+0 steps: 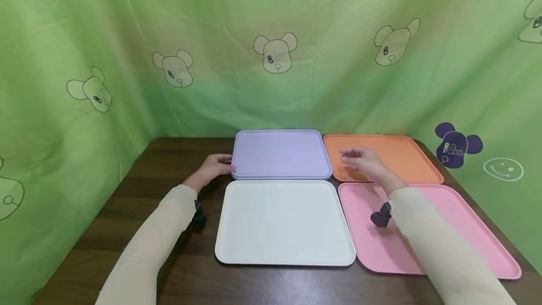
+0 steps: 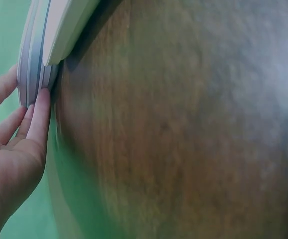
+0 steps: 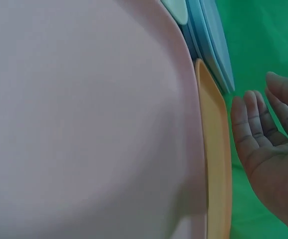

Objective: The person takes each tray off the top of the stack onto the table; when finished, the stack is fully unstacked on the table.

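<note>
My left hand [image 1: 215, 167] is at the left edge of a stack of lavender trays [image 1: 281, 154]. In the left wrist view, its fingers are fairly straight, and the thumb and fingertips touch the rims of the stacked trays [image 2: 33, 74]. Above the orange tray [image 1: 398, 156], my right hand [image 1: 364, 160] hovers with loosely bent fingers, holding nothing. The right wrist view shows this hand [image 3: 273, 144] apart from the lavender stack, which looks bluish there.
A white tray [image 1: 285, 222] lies in front of the lavender stack. To its right is a pink tray [image 1: 449, 229], under my right forearm. The dark wooden table [image 1: 139, 187] extends to the left, and a green printed curtain [image 1: 224, 93] encloses the back and sides.
</note>
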A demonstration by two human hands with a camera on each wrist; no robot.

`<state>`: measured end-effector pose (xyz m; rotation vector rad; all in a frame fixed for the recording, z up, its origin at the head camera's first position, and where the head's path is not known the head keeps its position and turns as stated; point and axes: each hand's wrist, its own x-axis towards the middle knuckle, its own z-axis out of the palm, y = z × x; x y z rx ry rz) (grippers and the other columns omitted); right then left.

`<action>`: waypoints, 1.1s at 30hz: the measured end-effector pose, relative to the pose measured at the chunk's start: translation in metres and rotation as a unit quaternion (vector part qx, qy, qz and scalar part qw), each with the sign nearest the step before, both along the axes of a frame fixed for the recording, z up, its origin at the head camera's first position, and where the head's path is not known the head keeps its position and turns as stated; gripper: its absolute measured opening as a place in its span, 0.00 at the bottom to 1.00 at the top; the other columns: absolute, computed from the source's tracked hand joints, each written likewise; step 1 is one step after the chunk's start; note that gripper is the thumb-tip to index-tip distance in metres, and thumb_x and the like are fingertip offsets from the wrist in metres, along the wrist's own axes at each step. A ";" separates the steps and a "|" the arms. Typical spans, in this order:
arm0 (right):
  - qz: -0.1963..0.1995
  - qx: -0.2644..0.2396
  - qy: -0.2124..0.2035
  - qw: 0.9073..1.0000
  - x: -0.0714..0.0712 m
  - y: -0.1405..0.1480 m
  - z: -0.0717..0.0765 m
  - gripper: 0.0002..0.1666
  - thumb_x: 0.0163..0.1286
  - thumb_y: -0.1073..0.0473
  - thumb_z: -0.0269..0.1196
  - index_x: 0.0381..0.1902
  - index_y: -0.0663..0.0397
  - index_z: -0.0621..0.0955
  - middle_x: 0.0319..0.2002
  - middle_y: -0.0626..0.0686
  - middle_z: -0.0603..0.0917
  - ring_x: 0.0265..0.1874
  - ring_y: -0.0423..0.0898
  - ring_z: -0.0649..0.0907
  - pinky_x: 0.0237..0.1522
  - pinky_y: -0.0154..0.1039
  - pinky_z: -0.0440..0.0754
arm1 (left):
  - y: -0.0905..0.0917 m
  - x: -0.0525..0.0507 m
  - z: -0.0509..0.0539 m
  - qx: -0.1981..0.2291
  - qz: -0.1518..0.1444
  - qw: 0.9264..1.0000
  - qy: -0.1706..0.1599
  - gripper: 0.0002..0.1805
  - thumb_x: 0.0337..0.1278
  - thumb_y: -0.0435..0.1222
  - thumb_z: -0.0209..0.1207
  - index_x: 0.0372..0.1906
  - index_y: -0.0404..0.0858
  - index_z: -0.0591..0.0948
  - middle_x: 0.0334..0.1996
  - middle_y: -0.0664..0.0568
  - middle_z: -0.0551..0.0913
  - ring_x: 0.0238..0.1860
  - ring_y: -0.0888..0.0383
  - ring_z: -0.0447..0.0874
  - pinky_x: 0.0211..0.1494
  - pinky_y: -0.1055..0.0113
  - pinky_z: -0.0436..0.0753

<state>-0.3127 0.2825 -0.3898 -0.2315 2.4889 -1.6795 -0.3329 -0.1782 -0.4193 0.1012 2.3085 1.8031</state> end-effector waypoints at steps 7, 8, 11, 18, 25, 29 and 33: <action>-0.001 0.000 -0.016 1.000 -0.011 -0.012 -0.008 0.28 0.71 0.64 0.59 0.64 0.73 0.68 0.59 0.71 0.72 0.46 0.49 0.82 0.47 0.38 0.82 | 0.003 0.001 0.002 0.005 0.011 1.000 -0.003 0.30 0.56 0.22 0.63 0.65 0.23 0.68 0.60 0.31 0.72 0.47 0.51 0.83 0.51 0.63 0.81; -0.001 0.001 -0.015 1.000 -0.012 -0.014 -0.009 0.28 0.71 0.65 0.59 0.64 0.73 0.68 0.59 0.70 0.73 0.45 0.48 0.82 0.47 0.38 0.82 | 0.003 0.001 0.002 0.005 0.009 1.000 -0.001 0.30 0.56 0.22 0.62 0.65 0.23 0.68 0.61 0.31 0.72 0.47 0.50 0.83 0.51 0.62 0.81; 0.004 -0.002 -0.008 1.000 -0.015 -0.018 -0.012 0.27 0.71 0.66 0.59 0.63 0.74 0.68 0.57 0.71 0.74 0.43 0.44 0.82 0.47 0.38 0.82 | 0.004 0.001 0.002 0.005 0.012 1.000 -0.003 0.30 0.56 0.21 0.62 0.65 0.23 0.68 0.61 0.31 0.72 0.48 0.49 0.82 0.52 0.62 0.81; 0.006 -0.037 -0.024 0.999 -0.017 -0.026 -0.015 0.25 0.72 0.68 0.57 0.62 0.77 0.67 0.54 0.73 0.74 0.37 0.43 0.84 0.45 0.40 0.83 | 0.004 0.001 0.001 -0.004 0.028 0.999 -0.015 0.29 0.58 0.22 0.61 0.66 0.25 0.69 0.61 0.33 0.72 0.51 0.46 0.81 0.52 0.61 0.81; 0.000 -0.035 -0.028 0.999 -0.019 -0.029 -0.017 0.25 0.71 0.70 0.56 0.62 0.77 0.68 0.55 0.73 0.73 0.37 0.41 0.83 0.45 0.38 0.83 | 0.008 0.001 -0.003 -0.014 0.053 0.998 -0.003 0.28 0.55 0.22 0.60 0.63 0.26 0.72 0.56 0.33 0.75 0.44 0.51 0.83 0.49 0.63 0.83; -0.007 -0.012 -0.017 1.000 -0.020 -0.031 -0.017 0.24 0.70 0.70 0.57 0.62 0.76 0.69 0.55 0.72 0.74 0.39 0.41 0.81 0.44 0.34 0.82 | 0.009 0.001 -0.005 -0.005 0.063 0.998 0.005 0.27 0.54 0.22 0.59 0.62 0.26 0.73 0.55 0.33 0.76 0.42 0.52 0.83 0.47 0.64 0.83; -0.009 0.015 0.012 1.000 -0.021 -0.033 -0.019 0.24 0.69 0.70 0.59 0.60 0.77 0.70 0.53 0.73 0.76 0.40 0.41 0.80 0.42 0.32 0.81 | 0.010 0.000 -0.007 -0.004 0.069 0.998 0.011 0.27 0.53 0.22 0.59 0.62 0.26 0.73 0.55 0.34 0.77 0.42 0.52 0.83 0.46 0.64 0.83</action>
